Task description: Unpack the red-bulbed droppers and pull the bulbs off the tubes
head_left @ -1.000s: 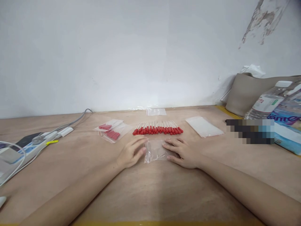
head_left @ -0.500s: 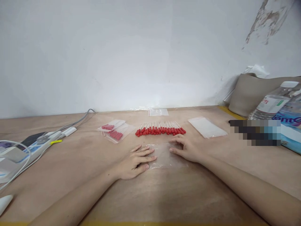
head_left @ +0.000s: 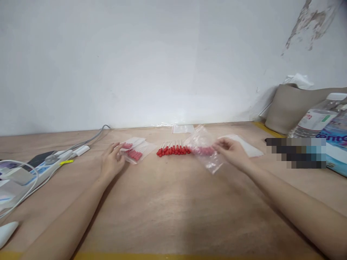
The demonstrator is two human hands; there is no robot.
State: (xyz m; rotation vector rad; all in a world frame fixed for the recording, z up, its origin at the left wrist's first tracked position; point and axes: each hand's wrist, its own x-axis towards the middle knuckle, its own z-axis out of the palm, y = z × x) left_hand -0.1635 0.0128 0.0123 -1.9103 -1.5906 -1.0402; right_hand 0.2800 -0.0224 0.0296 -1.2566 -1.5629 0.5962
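My right hand (head_left: 229, 151) is closed with its fingertips pinched on the right edge of a clear plastic zip bag (head_left: 213, 164). The bag is lifted and tilted, and red ends show hazily through it. Behind and left of it lies a row of thin pale sticks with bulbous red ends (head_left: 173, 150). My left hand (head_left: 112, 160) is at the left with its fingers apart and bent, at the left edge of overlapping clear bags (head_left: 143, 150) that contain similar red-ended sticks. Whether its fingertips press on those bags I cannot tell.
A stack of flat bags (head_left: 248, 146) lies behind my right hand. One flat bag (head_left: 183, 129) is by the wall. A power strip (head_left: 40, 173) with cables sits at left. At right are a water bottle (head_left: 311, 122), a grey-brown container (head_left: 282, 108) and a blue package (head_left: 336, 157).
The clear bag has been raised from the table by my right hand, moving up and right over the sticks. My left hand has let go of it and moved left to the filled bags.
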